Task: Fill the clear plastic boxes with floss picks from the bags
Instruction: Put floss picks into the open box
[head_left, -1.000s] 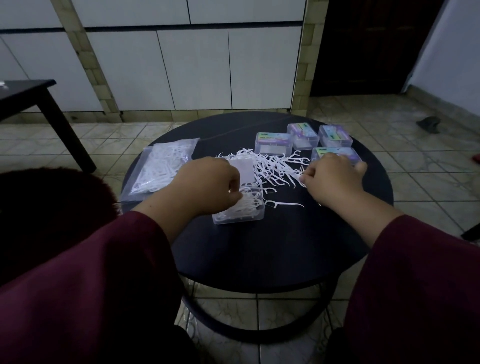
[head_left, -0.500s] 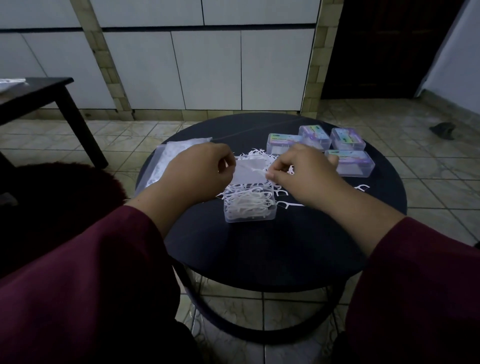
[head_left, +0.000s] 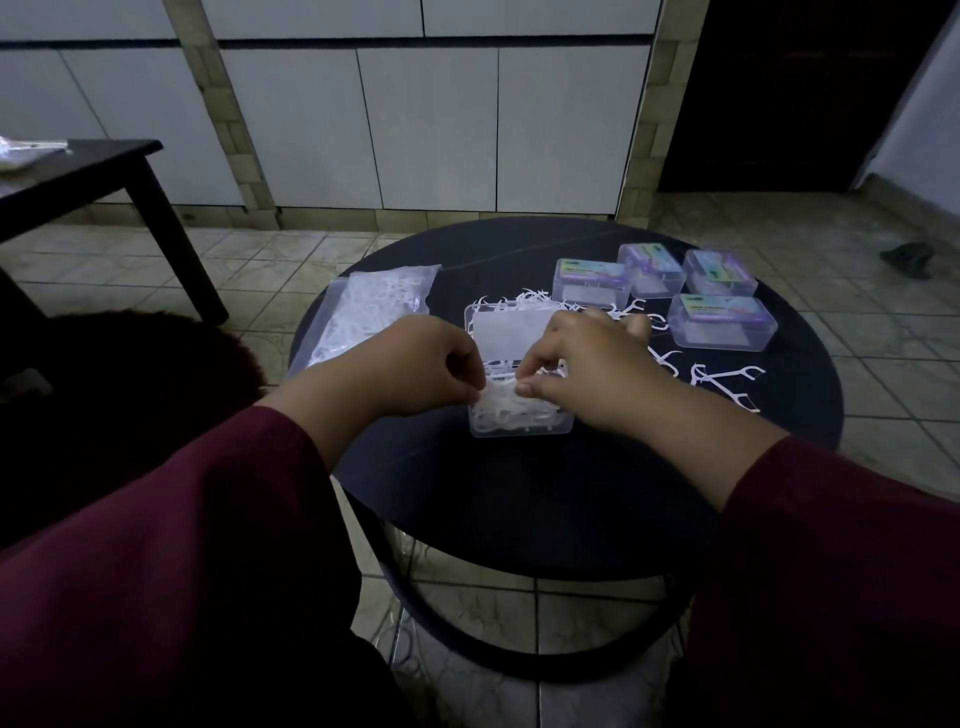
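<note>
Over the open clear box (head_left: 522, 418) at the middle of the round table (head_left: 571, 493), the left hand (head_left: 415, 364) and right hand (head_left: 592, 364) curl knuckles-up, fingertips pinching white floss picks (head_left: 498, 405) in it. Beyond lie loose picks (head_left: 722, 379), a bag (head_left: 374, 312), and four closed boxes (head_left: 722, 322) whose labels are unreadable.

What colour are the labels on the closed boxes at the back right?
Purple with teal, on the closed boxes, seen in the head view.

Closed boxes (head_left: 722, 322) crowding tbl's right.
</note>
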